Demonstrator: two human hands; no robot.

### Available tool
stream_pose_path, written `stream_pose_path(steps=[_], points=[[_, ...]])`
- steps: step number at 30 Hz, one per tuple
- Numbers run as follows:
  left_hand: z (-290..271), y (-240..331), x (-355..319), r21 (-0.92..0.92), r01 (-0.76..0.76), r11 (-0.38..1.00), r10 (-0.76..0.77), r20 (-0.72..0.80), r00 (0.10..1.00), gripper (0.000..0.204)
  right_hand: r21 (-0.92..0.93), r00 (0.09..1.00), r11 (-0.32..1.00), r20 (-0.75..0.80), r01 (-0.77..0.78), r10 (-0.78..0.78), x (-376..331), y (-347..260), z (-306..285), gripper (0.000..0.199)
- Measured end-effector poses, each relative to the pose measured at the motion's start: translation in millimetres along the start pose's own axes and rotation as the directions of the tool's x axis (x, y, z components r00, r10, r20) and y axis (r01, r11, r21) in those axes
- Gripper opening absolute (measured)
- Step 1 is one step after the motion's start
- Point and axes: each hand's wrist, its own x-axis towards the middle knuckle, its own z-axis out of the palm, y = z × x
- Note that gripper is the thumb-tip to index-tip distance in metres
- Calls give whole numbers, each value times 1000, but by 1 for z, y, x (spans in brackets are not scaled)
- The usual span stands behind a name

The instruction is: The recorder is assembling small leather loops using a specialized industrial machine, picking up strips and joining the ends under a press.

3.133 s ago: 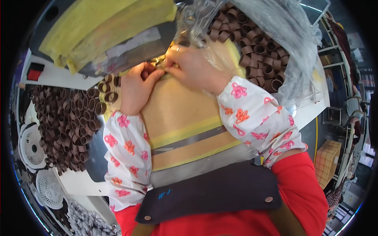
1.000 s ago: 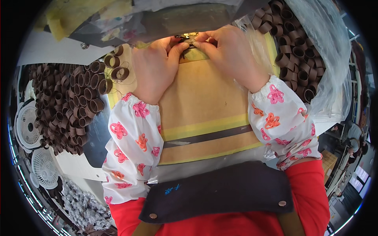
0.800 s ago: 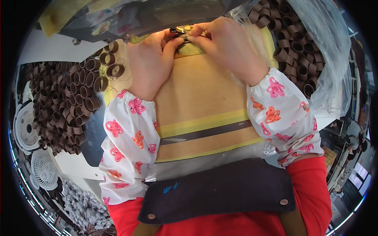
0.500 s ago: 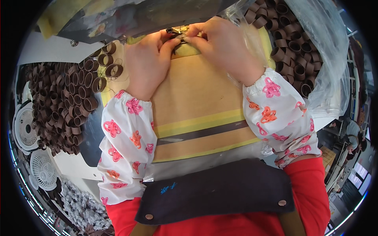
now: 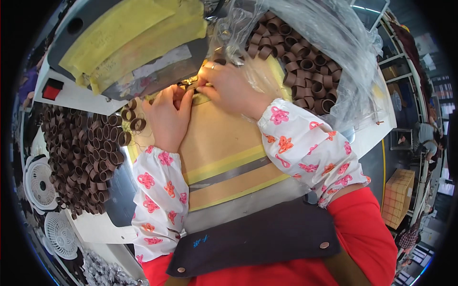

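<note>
Under the lit needle area (image 5: 189, 82) of a sewing machine (image 5: 196, 53), both my hands meet at a small dark brown piece (image 5: 196, 90), mostly hidden by my fingers. My left hand (image 5: 167, 119) is closed, thumb and fingers pinched together at the piece's left side. My right hand (image 5: 228, 89), with a ring on one finger, is closed too, its fingertips at the right side of the same spot. Below my hands spreads a tan work surface (image 5: 219, 138) edged with yellow tape. White flowered sleeve covers reach up to both wrists.
A large heap of brown loops (image 5: 81, 152) lies at left, with a few thread-trailing loops (image 5: 137, 125) nearer the machine. More brown loops (image 5: 310, 71) sit at right beside clear plastic sheeting (image 5: 358, 62). White fans (image 5: 61, 234) stand at far left; a yellow crate (image 5: 398, 198) at far right.
The view has turned and shifted, so the machine and right-hand loops appear elsewhere in it. My hands are still pinched together at the needle area, the right one slightly higher against the machine.
</note>
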Motion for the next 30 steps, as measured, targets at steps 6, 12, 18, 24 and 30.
stream_pose_path(steps=[6, 12, 18, 24, 30], points=[[-28, -10, -35, 136, -179, 974, 188, -56, 981, 18, 79, 989, 995, 142, -58, 47, -9, -28, -28, 12], [-79, -52, -43, 293, 0, 956, -14, 46, 999, 10, -534, 976, 819, -75, -212, 204, -1, 23, -105, 14], [-67, -11, -24, 244, -161, 956, 172, -23, 985, 15, -712, 947, 659, -26, -242, 320, -1, 55, -117, 19], [2, -1, -13, 58, -155, 986, 156, -10, 988, 27, -722, 968, 666, -15, -185, 252, 9, 57, -114, 12], [-1, -10, -5, -79, 14, 997, -7, 88, 996, 22, 43, 998, 997, -10, -68, 69, 3, -11, -63, 9]])
